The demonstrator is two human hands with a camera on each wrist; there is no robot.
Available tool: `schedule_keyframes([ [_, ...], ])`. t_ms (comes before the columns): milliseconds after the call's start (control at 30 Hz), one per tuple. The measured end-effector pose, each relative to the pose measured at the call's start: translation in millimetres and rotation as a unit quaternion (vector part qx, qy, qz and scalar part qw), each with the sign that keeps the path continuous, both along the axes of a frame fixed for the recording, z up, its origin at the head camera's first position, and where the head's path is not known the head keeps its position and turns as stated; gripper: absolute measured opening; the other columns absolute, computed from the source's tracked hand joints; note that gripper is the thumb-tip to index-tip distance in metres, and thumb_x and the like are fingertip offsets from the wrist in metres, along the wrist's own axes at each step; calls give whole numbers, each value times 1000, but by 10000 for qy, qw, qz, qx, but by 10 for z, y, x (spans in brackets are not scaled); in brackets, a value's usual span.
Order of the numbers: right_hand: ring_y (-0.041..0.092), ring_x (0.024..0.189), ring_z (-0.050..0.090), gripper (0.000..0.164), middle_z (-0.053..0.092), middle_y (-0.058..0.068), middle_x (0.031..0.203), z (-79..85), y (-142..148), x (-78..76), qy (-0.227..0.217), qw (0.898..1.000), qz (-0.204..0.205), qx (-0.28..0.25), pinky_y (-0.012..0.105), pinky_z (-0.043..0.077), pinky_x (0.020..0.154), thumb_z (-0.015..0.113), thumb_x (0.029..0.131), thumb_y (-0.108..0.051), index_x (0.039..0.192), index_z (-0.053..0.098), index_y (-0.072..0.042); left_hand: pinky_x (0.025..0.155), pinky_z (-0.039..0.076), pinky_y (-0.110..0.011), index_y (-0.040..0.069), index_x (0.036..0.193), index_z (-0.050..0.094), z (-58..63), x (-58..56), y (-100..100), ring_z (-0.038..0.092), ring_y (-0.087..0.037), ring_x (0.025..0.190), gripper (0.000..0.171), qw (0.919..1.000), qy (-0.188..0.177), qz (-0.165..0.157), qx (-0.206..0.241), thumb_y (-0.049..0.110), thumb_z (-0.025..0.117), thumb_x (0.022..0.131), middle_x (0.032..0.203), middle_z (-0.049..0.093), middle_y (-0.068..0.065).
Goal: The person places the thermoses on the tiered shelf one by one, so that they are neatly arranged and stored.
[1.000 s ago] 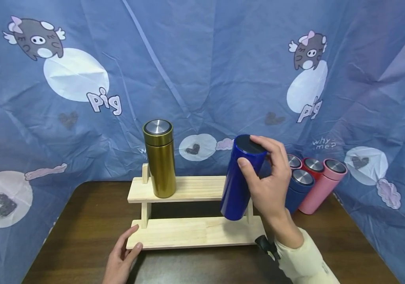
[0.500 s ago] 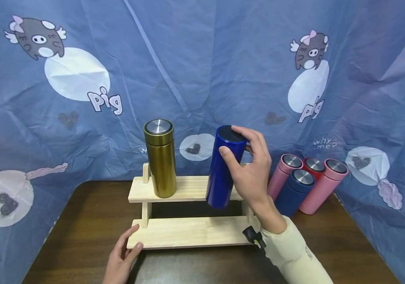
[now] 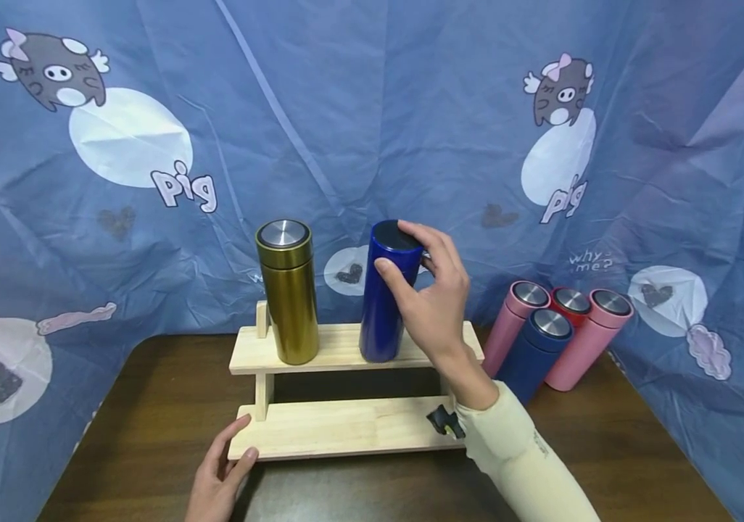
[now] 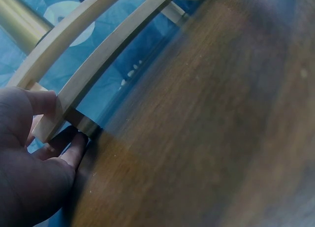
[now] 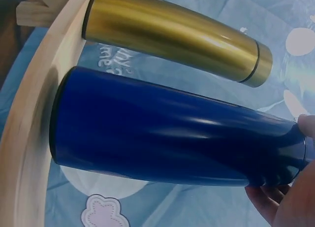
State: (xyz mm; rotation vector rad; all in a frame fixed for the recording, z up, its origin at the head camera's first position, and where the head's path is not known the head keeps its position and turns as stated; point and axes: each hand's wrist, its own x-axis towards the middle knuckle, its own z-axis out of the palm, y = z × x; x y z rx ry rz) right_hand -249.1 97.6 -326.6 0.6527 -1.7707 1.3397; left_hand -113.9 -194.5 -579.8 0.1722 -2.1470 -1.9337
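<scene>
A glossy blue thermos flask (image 3: 381, 304) with a dark top stands upright at the upper board of a two-tier wooden rack (image 3: 339, 428). My right hand (image 3: 434, 297) grips it near the top, thumb in front and fingers behind. In the right wrist view the base of the flask (image 5: 172, 131) meets the shelf, or nearly so; I cannot tell which. To its left on the same board is a gold thermos flask (image 3: 290, 304) with a silver lid. My left hand (image 3: 218, 471) pinches the left end of the lower board, also seen in the left wrist view.
Right of the rack, several flasks stand close together on the brown table (image 3: 150, 406): a navy one (image 3: 535, 362), a red one (image 3: 571, 301) and pink ones (image 3: 587, 351). A blue cloth (image 3: 313, 109) with pig prints hangs behind.
My right hand has carried the blue flask leftward from the rack's right end, bringing it more upright over the upper board. The left hand keeps its hold on the rack.
</scene>
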Motion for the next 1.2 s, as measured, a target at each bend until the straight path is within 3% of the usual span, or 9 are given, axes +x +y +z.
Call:
schedule_keyframes([
  [167, 25, 126, 70, 53, 68, 18, 141, -24, -33, -43, -13, 9999, 53, -91, 39, 63, 99, 90, 94, -11, 143, 72, -2, 91, 48, -7, 1, 155, 57, -157, -51, -56, 56, 6, 121, 52, 9999, 74, 75, -63, 9, 74, 107, 160, 54, -22],
  [333, 26, 127, 70, 54, 66, 18, 143, -71, -50, -54, -32, 9999, 91, -81, 42, 63, 100, 90, 94, -10, 145, 71, -3, 92, 48, -7, 2, 156, 57, -219, -64, -78, 55, 6, 123, 53, 9999, 35, 57, -152, 10, 75, 107, 162, 52, -23],
  [533, 24, 130, 68, 52, 66, 17, 145, -97, -79, -49, -105, 9998, 137, 32, 44, 63, 100, 89, 96, -12, 145, 71, -4, 92, 48, -7, 0, 156, 56, -140, -41, -55, 54, 12, 120, 53, 9999, 60, 44, -117, 6, 73, 107, 162, 53, -23],
  [600, 24, 131, 68, 52, 66, 16, 146, -102, -90, -58, -116, 9998, 125, 70, 45, 63, 100, 88, 97, -13, 145, 71, -4, 92, 47, -7, -3, 157, 53, -49, -19, -37, 53, 14, 119, 54, 9999, -44, -12, -95, 5, 72, 108, 164, 49, -27],
  [700, 25, 131, 68, 52, 66, 16, 146, -112, -99, -85, -133, 9997, 136, 157, 46, 63, 100, 88, 97, -13, 146, 70, -5, 94, 48, -8, 1, 159, 53, -115, -43, -76, 54, 13, 120, 55, 9998, -185, -84, -87, 10, 73, 108, 164, 53, -15],
  [833, 26, 131, 68, 54, 65, 15, 147, -125, -102, -113, -167, 9993, 144, 314, 47, 64, 99, 87, 98, -14, 148, 68, -7, 94, 49, -9, 0, 158, 54, -174, -55, -86, 56, 11, 120, 55, 9999, -47, -95, -32, 9, 73, 108, 163, 53, -20],
  [900, 26, 130, 69, 54, 65, 15, 147, -128, -108, -128, -207, 9989, 113, 409, 48, 64, 98, 86, 99, -16, 150, 68, -9, 92, 48, -7, -2, 157, 54, -88, -21, -42, 54, 13, 118, 53, 9999, 86, -61, -38, 7, 72, 107, 163, 48, -33],
  [1167, 32, 128, 70, 63, 66, 16, 149, -152, -134, -184, -338, 9980, -71, 535, 50, 64, 98, 87, 98, -18, 156, 63, -13, 93, 48, -7, 2, 153, 60, -171, -42, -44, 58, 11, 121, 49, 9980, 613, -52, 146, 1, 72, 105, 157, 56, -26],
  [1200, 33, 129, 70, 65, 65, 17, 150, -159, -134, -187, -332, 9979, -73, 552, 51, 64, 98, 87, 98, -18, 158, 62, -13, 94, 48, -6, 2, 154, 59, -176, -43, -51, 57, 13, 121, 50, 9984, 540, -72, 114, 4, 73, 106, 159, 54, -26],
])
